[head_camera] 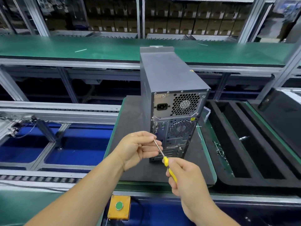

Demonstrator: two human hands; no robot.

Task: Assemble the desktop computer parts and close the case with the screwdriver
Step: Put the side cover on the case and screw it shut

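At centre frame, a yellow screwdriver (169,168) is gripped by the right hand (184,176), its tip pinched by the left hand (138,147), before the upright computer case (169,82) on the bench (130,160); a rear screw likely awaits driving.

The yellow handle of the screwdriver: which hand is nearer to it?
Right. The right hand grips the yellow handle itself. The left hand is further up, at the tip of the metal shaft.

My screwdriver (170,168) has a yellow handle and silvery shaft; the computer case (169,75) is dark grey (honeycomb vents at its back), standing on a black mat (130,154) edged green.
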